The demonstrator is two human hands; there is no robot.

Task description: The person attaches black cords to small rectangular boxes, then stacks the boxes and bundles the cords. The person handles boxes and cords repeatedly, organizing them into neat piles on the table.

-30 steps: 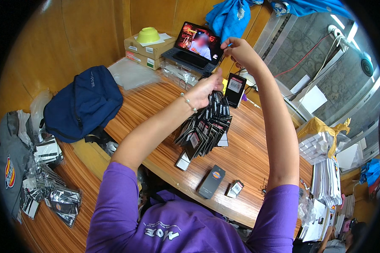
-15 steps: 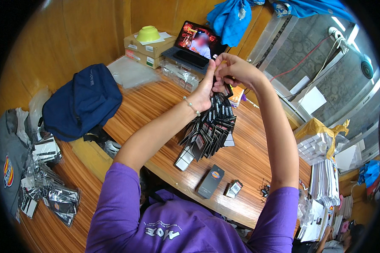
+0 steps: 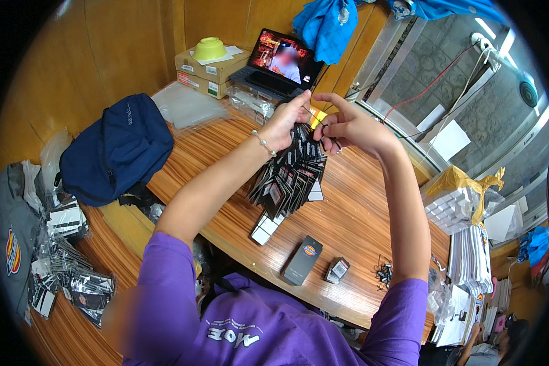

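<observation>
A thick fanned bunch of black hang tags hangs over the wooden table, its top gathered below my left hand. The fingers of that hand are closed on the bunch's strings, thumb pointing up. My right hand is just to the right, with its thumb and lower fingers pinching a thin black cord stretched toward the left fingertips; its index finger sticks out. White-squared cards lie beneath the bunch. Nearer me rest a large black hang tag stack and a small tag stack.
A laptop with a phone on it stands at the back, beside cardboard boxes under a yellow-green bowl. A navy bag and bagged tags lie left. Loose black cords and paper stacks are right.
My hands have drawn apart, the right one moving right and down with the cord, the left slightly down and left. The bunch of tags has shifted a little left.
</observation>
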